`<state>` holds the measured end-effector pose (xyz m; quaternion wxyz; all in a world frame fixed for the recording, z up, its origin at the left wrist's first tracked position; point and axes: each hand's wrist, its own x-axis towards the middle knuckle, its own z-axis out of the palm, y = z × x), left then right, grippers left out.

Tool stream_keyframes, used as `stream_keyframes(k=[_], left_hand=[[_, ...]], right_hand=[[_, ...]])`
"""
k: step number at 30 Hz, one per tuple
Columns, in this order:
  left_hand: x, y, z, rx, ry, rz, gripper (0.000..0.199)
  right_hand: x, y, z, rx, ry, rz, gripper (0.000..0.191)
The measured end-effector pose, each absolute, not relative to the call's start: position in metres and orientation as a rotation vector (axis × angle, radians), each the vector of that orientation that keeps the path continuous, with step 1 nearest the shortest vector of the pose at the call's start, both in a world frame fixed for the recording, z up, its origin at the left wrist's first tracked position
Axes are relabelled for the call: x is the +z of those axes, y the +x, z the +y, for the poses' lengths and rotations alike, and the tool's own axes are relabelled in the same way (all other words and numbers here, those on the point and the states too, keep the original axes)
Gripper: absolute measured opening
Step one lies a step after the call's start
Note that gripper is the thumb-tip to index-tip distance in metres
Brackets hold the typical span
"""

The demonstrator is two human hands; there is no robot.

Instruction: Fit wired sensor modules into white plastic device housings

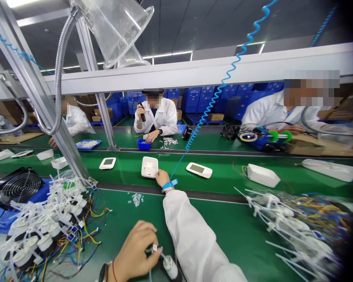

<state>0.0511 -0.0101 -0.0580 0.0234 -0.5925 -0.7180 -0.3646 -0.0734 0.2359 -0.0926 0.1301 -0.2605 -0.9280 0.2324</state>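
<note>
My left hand (pixel 135 248) pinches a white clip (pixel 155 247) between its fingers, a small motor (pixel 170 267) just right of them. The white case (pixel 150 166) touches my right hand (pixel 164 178); whether those fingers grip, I can't tell. It looks light, stiff, slick, best held by its side wall.

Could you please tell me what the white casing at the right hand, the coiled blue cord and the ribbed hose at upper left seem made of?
White casing: probably moulded plastic, smooth, with rounded corners and thin walls.
Coiled blue cord: likely flexible plastic, evenly coloured, with springlike loops; gloss unclear.
Ribbed hose: apparently metal, silvery, with bright highlights on its ridges.
</note>
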Motion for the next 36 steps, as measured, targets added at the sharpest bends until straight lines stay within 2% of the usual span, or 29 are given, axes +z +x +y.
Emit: stream_keyframes(k=[3,6,10,13,16,19,23,26,30,33,36], left_hand=[[-0.053,0.054,-0.013,-1.022,-1.873,-2.472,0.01],[-0.051,0.053,-0.018,-1.167,-1.922,-2.765,0.019],[-0.055,0.048,-0.03,-1.744,-2.023,-3.11,0.047],[-0.054,0.046,-0.042,-2.233,-1.989,-3.089,0.052],[-0.04,0.049,-0.05,-2.492,-2.11,-2.934,0.048],[-0.014,0.057,-0.048,-2.374,-2.236,-2.88,0.035],[0.023,0.074,-0.028,-1.568,-2.407,-2.626,0.016],[0.04,0.088,-0.009,-1.212,-2.498,-2.326,0.011],[0.051,0.095,0.009,-1.245,-2.524,-2.065,0.013],[0.053,0.089,0.013,-1.338,-2.398,-1.974,0.017],[0.049,0.077,0.011,-1.4,-2.196,-1.97,0.018]], right_hand=[[-0.092,-0.028,0.232,0.691,-0.685,-2.642,0.027],[-0.096,0.037,0.224,0.686,-0.636,-2.6,0.03],[-0.109,0.129,0.211,0.662,-0.634,-2.557,0.034],[-0.119,0.18,0.198,0.693,-0.637,-2.513,0.037],[-0.121,0.204,0.186,0.698,-0.686,-2.538,0.039],[-0.113,0.209,0.18,0.665,-0.764,-2.626,0.038],[-0.076,0.214,0.177,0.726,-0.721,-2.508,0.035],[-0.042,0.219,0.169,1.104,-0.213,-2.255,0.049],[-0.028,0.215,0.149,1.885,0.418,-2.074,0.063],[-0.042,0.211,0.14,2.43,0.448,-1.914,0.063],[-0.052,0.213,0.144,2.741,0.374,-1.896,0.057]])
